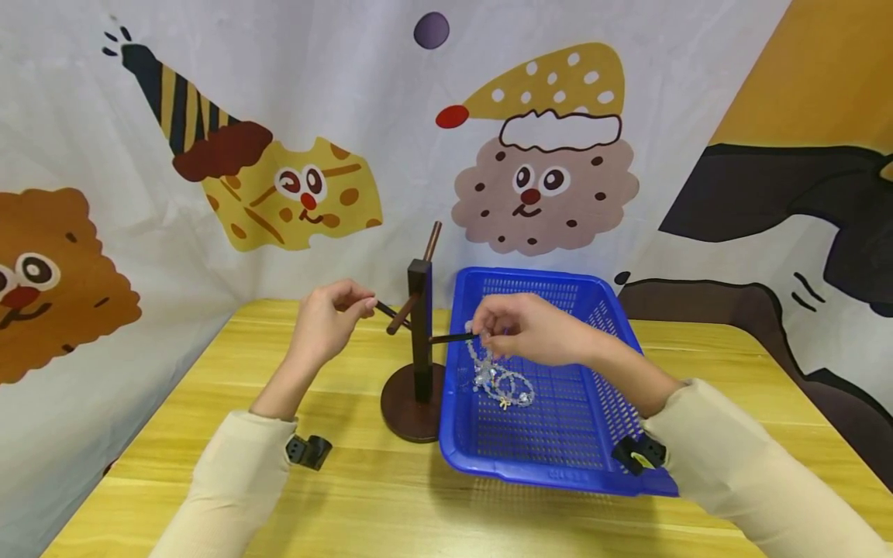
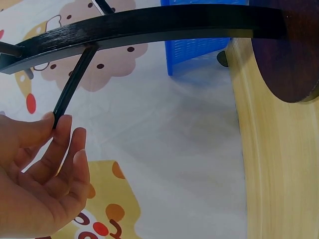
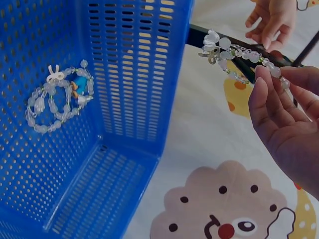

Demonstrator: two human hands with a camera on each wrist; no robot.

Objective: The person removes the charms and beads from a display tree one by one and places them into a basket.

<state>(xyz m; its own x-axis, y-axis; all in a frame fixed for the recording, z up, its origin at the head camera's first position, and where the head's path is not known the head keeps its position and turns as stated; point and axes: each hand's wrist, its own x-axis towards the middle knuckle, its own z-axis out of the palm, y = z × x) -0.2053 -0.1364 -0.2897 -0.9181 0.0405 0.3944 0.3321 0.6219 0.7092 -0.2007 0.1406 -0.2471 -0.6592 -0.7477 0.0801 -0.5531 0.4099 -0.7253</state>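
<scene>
Right wrist alone shows bracelet [image 3: 239,57] charm, pinched

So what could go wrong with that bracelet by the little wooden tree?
The beaded bracelet is only pinched by the right hand near a thin peg, so it might slip off into the blue basket. The left hand pinches only another peg's tip, so the stand could tip.

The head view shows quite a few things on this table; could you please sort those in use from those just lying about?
In use:
- left hand pinching a peg
- wooden stand
- right hand holding a beaded bracelet
- blue basket

Lying about:
- bracelets in the basket
- cartoon backdrop
</scene>
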